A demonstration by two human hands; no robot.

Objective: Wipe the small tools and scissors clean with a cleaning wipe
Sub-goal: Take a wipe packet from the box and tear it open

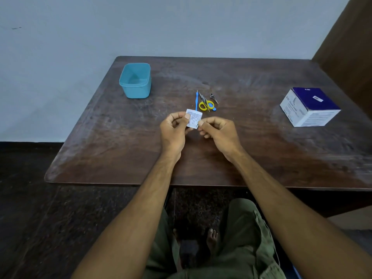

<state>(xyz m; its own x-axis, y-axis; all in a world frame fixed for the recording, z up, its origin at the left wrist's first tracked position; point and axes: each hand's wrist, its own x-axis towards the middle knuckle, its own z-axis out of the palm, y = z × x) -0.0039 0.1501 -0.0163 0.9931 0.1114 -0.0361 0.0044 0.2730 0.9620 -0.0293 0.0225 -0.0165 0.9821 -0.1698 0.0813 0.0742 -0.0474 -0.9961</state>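
Observation:
A small white printed wipe packet (pixel 193 118) is held above the table's middle. My left hand (pixel 174 129) pinches its left edge between thumb and fingers, and my right hand (pixel 218 131) pinches its lower right corner. Just beyond the packet lie small scissors with yellow handles (pixel 205 103), a thin blue tool (pixel 196 101) to their left and metal tweezers (pixel 214 98) to their right. All three rest on the dark wooden table (pixel 241 148).
An open blue plastic tub (pixel 135 80) stands at the back left of the table. A white and dark blue box (pixel 310 106) sits at the right. A brown wooden panel (pixel 346 47) rises at the far right. My legs and bare feet are under the table's front edge.

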